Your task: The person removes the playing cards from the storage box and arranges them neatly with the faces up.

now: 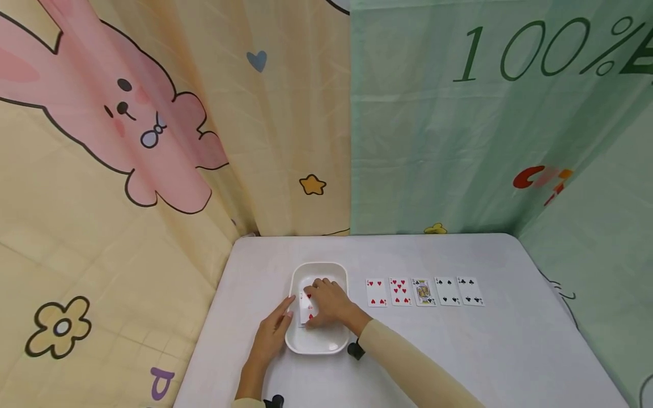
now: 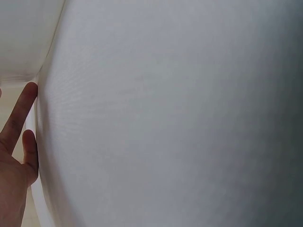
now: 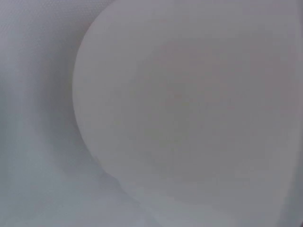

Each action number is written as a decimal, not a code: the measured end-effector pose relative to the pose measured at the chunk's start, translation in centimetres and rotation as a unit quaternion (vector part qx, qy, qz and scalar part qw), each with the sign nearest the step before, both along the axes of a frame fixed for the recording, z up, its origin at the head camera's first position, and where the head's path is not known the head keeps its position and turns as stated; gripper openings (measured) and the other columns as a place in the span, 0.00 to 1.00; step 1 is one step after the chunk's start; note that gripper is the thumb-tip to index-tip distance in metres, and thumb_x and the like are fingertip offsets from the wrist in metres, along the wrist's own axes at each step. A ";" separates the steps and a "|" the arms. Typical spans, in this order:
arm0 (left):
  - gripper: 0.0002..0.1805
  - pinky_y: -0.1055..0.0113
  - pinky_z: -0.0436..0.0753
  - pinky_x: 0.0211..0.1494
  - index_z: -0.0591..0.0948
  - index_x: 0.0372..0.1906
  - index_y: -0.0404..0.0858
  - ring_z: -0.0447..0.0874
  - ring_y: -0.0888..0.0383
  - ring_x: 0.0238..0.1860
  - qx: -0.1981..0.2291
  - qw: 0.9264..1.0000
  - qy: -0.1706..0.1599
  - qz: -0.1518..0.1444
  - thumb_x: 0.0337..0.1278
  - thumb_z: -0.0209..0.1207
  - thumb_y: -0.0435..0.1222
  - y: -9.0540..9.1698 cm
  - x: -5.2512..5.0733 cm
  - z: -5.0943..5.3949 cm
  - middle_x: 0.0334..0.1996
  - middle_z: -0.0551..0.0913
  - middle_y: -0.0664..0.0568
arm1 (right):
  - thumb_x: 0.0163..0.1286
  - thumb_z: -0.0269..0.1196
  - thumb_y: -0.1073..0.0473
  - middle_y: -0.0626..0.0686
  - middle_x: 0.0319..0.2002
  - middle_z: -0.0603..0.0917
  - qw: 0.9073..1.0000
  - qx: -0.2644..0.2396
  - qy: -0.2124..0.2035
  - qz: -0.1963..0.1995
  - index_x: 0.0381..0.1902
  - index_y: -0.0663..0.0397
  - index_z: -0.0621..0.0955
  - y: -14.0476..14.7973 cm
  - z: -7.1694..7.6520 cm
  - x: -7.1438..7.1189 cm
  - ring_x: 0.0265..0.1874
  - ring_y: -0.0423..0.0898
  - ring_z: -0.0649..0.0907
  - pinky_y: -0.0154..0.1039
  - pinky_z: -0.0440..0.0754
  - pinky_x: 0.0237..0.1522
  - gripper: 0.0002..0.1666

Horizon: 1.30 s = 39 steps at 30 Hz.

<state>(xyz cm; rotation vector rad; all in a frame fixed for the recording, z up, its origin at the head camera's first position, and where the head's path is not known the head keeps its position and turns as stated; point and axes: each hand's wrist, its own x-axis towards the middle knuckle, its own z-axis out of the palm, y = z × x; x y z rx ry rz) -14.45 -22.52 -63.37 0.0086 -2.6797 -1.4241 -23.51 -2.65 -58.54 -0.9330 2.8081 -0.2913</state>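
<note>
A white rectangular tray (image 1: pixel 318 345) with rounded corners stands on the table, left of its middle. Inside it my right hand (image 1: pixel 329 303) grips a red-suited playing card (image 1: pixel 306 310) by its top and bottom ends, partly covering it; its number cannot be read. My left hand (image 1: pixel 270 334) touches the tray's left side with fingers fairly straight. In the left wrist view, fingertips of the left hand (image 2: pixel 16 156) rest against a pale edge. The right wrist view holds only the blurred white tray (image 3: pixel 180 113), without the hand.
Right of the tray several face-up cards lie in a row: two heart cards (image 1: pixel 376 292), a king (image 1: pixel 424 292), a spade card (image 1: pixel 447 291) and a club card (image 1: pixel 470 291). Printed curtains (image 1: pixel 301 130) hang behind the white table (image 1: pixel 459 362).
</note>
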 end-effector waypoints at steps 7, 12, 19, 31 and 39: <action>0.23 0.44 0.75 0.72 0.73 0.72 0.67 0.77 0.48 0.70 -0.001 1.000 -0.014 -0.002 0.77 0.54 0.50 0.1 0.1 0.3 0.75 0.72 0.56 | 0.44 0.80 0.29 0.50 0.61 0.79 0.998 -0.053 -0.010 -0.018 0.69 0.49 0.75 1.4 1.1 0.3 0.58 0.46 0.79 0.42 0.80 0.64 0.58; 0.23 0.43 0.74 0.72 0.71 0.73 0.70 0.77 0.46 0.71 -0.007 0.999 -0.034 0.004 0.78 0.52 0.53 0.0 0.1 0.6 0.76 0.70 0.57 | 0.44 0.81 0.31 0.50 0.60 0.80 0.996 -0.082 0.009 -0.012 0.68 0.50 0.77 3.0 2.4 0.6 0.55 0.45 0.80 0.42 0.82 0.60 0.57; 0.23 0.42 0.73 0.73 0.73 0.73 0.66 0.74 0.44 0.72 -0.012 1.000 -0.026 0.007 0.78 0.53 0.52 0.0 0.2 0.5 0.76 0.71 0.53 | 0.46 0.81 0.33 0.51 0.61 0.78 0.995 -0.093 0.012 -0.013 0.70 0.47 0.76 5.3 4.1 1.0 0.56 0.46 0.79 0.43 0.82 0.60 0.55; 0.23 0.44 0.69 0.76 0.72 0.73 0.67 0.70 0.46 0.75 -0.001 0.999 -0.045 0.002 0.77 0.52 0.53 0.1 0.2 0.8 0.76 0.70 0.54 | 0.44 0.82 0.33 0.51 0.60 0.80 0.990 -0.115 0.036 -0.071 0.67 0.53 0.77 10.1 5.2 2.3 0.58 0.48 0.79 0.47 0.82 0.63 0.56; 0.23 0.45 0.69 0.76 0.72 0.72 0.69 0.70 0.47 0.75 0.002 0.999 -0.047 0.002 0.77 0.52 0.54 0.1 0.1 0.7 0.76 0.70 0.56 | 0.44 0.82 0.33 0.50 0.60 0.80 0.983 -0.134 0.028 -0.122 0.66 0.50 0.79 13.7 4.3 3.6 0.59 0.49 0.79 0.49 0.84 0.60 0.54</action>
